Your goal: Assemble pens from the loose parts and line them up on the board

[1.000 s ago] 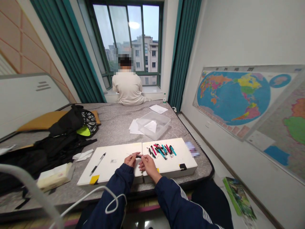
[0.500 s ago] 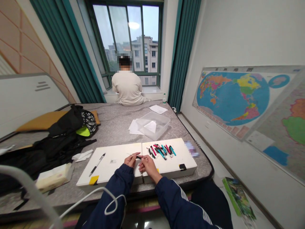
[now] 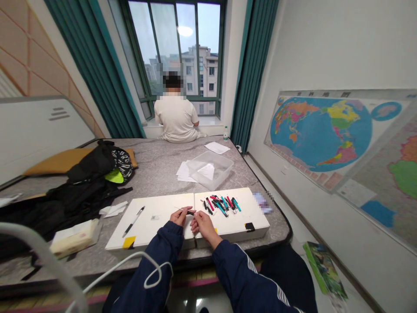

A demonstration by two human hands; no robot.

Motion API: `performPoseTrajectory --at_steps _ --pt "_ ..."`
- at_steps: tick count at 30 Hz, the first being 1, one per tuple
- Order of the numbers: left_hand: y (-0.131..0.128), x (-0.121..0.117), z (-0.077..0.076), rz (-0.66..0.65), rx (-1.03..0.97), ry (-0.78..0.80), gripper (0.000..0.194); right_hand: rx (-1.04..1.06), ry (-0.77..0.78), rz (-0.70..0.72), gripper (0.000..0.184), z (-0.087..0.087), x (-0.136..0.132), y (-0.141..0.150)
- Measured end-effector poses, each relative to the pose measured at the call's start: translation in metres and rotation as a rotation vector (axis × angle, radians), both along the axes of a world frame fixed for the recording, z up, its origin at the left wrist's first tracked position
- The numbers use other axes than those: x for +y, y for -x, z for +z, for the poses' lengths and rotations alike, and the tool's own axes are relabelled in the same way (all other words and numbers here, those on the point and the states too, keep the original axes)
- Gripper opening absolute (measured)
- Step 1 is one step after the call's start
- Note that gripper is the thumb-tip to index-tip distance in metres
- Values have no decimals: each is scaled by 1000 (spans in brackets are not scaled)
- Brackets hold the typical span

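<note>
My left hand (image 3: 180,216) and my right hand (image 3: 202,225) meet over the seam between two white boxes. Between their fingertips is a small black pen part (image 3: 190,213), gripped from both sides. A thin pale rod, like a refill, sticks out to the left over my left hand. Fingers cover much of the part. Right of my hands, a pile of pen parts (image 3: 224,206) in black, red and teal lies on the right box (image 3: 241,224). One whole white-and-black pen (image 3: 133,221) lies on the left box (image 3: 146,234).
Behind the boxes stands a clear plastic bin (image 3: 213,169) beside white papers (image 3: 185,171). Tissues (image 3: 76,237) and a black bag (image 3: 81,195) lie left. A white cable (image 3: 153,261) loops over my left sleeve. A person (image 3: 176,115) sits by the window, back turned.
The view has shifted slightly. My hands keep nearly the same hold on the pen part. By the window, the person's right arm now shows further out at the side.
</note>
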State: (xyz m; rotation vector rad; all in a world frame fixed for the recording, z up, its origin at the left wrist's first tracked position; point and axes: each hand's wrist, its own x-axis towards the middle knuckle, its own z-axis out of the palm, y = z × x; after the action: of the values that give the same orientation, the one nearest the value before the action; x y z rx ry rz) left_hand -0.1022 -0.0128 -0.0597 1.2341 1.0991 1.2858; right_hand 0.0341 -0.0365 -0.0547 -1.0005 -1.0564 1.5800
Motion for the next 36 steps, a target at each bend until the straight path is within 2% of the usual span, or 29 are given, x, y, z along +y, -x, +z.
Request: performPoseTrajectory --at_steps 10,17,22,30,36 --pt "-4 -2 10 68 22 -9 48 -23 -12 5 47 0 -1 0" --pt "-4 -6 19 141 -99 49 50 -123 -39 -1 42 3 -2 2" --pt "-1 -4 16 209 -213 69 52 -200 -26 -23 39 2 -2 4" --pt "5 1 3 120 -241 79 46 -250 -32 -45 33 0 -3 5" --pt "5 0 3 91 -201 82 43 -255 -30 -31 30 -2 -2 4"
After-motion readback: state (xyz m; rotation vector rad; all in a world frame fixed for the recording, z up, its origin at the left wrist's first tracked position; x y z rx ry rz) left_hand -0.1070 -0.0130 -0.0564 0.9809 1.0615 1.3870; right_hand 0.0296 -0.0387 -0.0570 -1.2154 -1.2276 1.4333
